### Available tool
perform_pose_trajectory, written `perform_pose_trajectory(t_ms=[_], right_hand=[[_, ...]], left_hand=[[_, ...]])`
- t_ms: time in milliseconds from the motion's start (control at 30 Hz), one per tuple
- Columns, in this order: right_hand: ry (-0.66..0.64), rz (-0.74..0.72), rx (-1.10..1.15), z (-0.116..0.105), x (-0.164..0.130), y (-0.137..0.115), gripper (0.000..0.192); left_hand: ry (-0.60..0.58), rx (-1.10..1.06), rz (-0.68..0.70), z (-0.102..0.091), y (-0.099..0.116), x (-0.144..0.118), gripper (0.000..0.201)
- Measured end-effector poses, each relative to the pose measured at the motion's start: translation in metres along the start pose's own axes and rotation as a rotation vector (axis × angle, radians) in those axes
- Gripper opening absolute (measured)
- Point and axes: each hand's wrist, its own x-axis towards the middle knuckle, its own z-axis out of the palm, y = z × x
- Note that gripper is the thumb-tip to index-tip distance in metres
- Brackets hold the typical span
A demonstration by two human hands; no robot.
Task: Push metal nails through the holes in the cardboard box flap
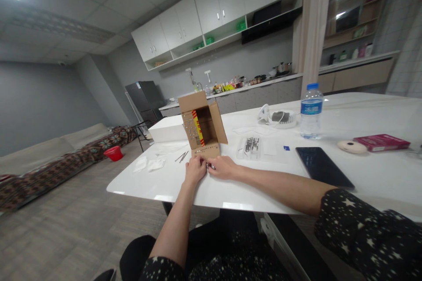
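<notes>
My left hand (pixel 195 168) and my right hand (pixel 224 167) meet on the white table just in front of an open cardboard box (pixel 216 125). Fingers of both are pinched together around something small and metallic-looking, too small to name. The box lies with its opening toward me; rows of tiny shiny pieces (pixel 189 128) dot its left flap and its bottom flap. Right of the hands, a clear plastic case (pixel 244 151) contains several small metal pieces (pixel 252 145). To the left lie thin, tweezer-like tools (pixel 182 156).
A white box (pixel 167 130) and crumpled white tissues or bags (pixel 155 165) are at left. On the right are a dark phone or tablet (pixel 323 167), a water bottle (pixel 311 112), a magenta box (pixel 382 142), a cream oval item (pixel 352 147) and a small blue packet (pixel 286 148).
</notes>
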Motion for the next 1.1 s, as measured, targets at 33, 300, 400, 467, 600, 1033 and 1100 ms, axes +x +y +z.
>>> perform_pose_trajectory(t_ms=[33, 300, 400, 467, 600, 1033, 1100], right_hand=[[0.003, -0.006, 0.004, 0.000, 0.000, 0.000, 0.031], [0.033, -0.015, 0.004, 0.002, 0.001, 0.002, 0.027], [0.023, -0.001, -0.008, 0.002, 0.001, 0.002, 0.027], [0.019, 0.001, -0.009, 0.002, 0.000, 0.001, 0.027], [0.016, 0.001, -0.013, 0.002, 0.000, 0.002, 0.025], [0.021, -0.010, -0.002, 0.004, 0.001, 0.004, 0.027], [0.018, -0.008, -0.001, 0.004, 0.001, 0.003, 0.027]], left_hand=[[0.003, -0.003, 0.010, 0.001, -0.001, 0.000, 0.016], [0.140, -0.192, 0.009, 0.005, -0.008, 0.002, 0.016], [0.219, -0.342, -0.009, 0.003, -0.009, 0.002, 0.015], [0.284, -0.413, -0.031, 0.000, -0.009, 0.002, 0.013], [0.380, -0.486, -0.056, -0.004, -0.008, 0.000, 0.014], [0.389, -0.489, -0.101, -0.006, -0.008, 0.000, 0.026], [0.389, -0.498, -0.092, -0.005, -0.008, 0.001, 0.026]])
